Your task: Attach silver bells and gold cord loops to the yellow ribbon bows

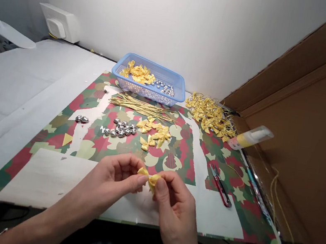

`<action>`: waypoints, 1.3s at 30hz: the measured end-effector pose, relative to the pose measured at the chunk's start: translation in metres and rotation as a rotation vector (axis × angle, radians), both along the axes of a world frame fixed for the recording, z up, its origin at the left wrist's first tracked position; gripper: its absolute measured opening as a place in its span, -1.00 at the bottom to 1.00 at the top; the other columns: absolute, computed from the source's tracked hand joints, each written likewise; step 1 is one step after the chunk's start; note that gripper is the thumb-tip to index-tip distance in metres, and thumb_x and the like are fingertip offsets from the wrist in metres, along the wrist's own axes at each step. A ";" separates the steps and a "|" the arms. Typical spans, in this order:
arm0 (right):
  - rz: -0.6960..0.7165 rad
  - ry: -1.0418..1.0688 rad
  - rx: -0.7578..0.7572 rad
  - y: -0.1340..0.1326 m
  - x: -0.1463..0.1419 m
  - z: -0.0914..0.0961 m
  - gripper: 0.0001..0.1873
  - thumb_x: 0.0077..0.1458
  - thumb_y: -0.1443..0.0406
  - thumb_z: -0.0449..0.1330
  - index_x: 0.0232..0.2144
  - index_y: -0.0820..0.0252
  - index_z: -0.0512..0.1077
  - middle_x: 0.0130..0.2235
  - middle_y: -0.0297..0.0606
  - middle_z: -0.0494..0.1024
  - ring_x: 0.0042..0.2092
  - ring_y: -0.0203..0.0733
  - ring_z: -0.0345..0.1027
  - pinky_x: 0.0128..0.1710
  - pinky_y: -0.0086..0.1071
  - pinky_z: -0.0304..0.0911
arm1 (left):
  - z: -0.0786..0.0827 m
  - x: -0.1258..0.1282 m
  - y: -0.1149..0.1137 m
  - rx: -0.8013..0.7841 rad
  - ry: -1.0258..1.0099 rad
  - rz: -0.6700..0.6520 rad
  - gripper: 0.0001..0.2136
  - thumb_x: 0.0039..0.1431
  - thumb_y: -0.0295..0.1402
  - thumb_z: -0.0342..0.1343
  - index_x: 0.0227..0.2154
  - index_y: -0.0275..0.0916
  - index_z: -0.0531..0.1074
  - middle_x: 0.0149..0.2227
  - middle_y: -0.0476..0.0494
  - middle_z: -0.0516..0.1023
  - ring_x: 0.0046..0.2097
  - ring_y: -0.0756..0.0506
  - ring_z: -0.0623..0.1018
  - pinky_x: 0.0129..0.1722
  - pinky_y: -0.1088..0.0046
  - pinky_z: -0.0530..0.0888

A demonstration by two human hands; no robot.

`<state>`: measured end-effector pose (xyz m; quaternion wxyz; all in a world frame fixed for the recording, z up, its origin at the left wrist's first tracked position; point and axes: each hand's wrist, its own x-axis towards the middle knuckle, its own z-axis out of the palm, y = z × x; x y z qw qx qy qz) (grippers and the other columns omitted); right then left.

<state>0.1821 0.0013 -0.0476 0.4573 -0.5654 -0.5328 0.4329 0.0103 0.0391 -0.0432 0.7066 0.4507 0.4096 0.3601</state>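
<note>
Both hands meet low in the middle over the patterned sheet. My left hand pinches the left loop of a small yellow ribbon bow. My right hand pinches the bow's right side with thumb and forefinger. Just beyond lie several loose yellow bows, a cluster of silver heart beads and a bundle of gold wire ties.
A blue basket holding bows and silver beads stands by the wall. A heap of tied bows lies at the right, next to a glue bottle. Red snips lie right of my hands. A cardboard wall closes the right side.
</note>
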 end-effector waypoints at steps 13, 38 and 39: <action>0.199 0.104 -0.116 0.023 -0.005 0.021 -0.61 0.30 0.03 0.17 -0.44 0.17 0.36 -0.44 -0.40 0.32 -0.39 -0.31 0.15 -0.39 -0.41 0.11 | -0.003 0.002 -0.007 0.139 0.037 0.025 -0.88 0.27 -0.28 0.28 -0.23 -0.19 0.51 -0.39 0.01 0.57 -0.32 -0.03 0.53 -0.27 0.48 0.45; 0.147 0.085 -0.144 0.010 -0.003 0.009 -0.52 0.33 -0.08 0.09 -0.44 0.16 0.30 -0.49 -0.45 0.20 -0.45 -0.34 0.02 -0.48 -0.43 -0.02 | -0.002 0.004 -0.003 0.053 0.058 0.030 -0.66 0.38 -0.12 0.13 -0.44 -0.24 0.38 -0.47 0.04 0.35 -0.37 -0.02 0.35 -0.31 0.50 0.32; 0.137 0.109 -0.152 0.010 -0.003 0.008 -0.50 0.31 -0.11 0.09 -0.43 0.16 0.30 -0.49 -0.46 0.20 -0.46 -0.34 0.02 -0.48 -0.43 -0.02 | -0.002 0.005 -0.003 0.052 0.054 0.039 -0.66 0.38 -0.11 0.13 -0.44 -0.23 0.36 -0.48 0.05 0.35 -0.37 -0.02 0.35 -0.31 0.50 0.32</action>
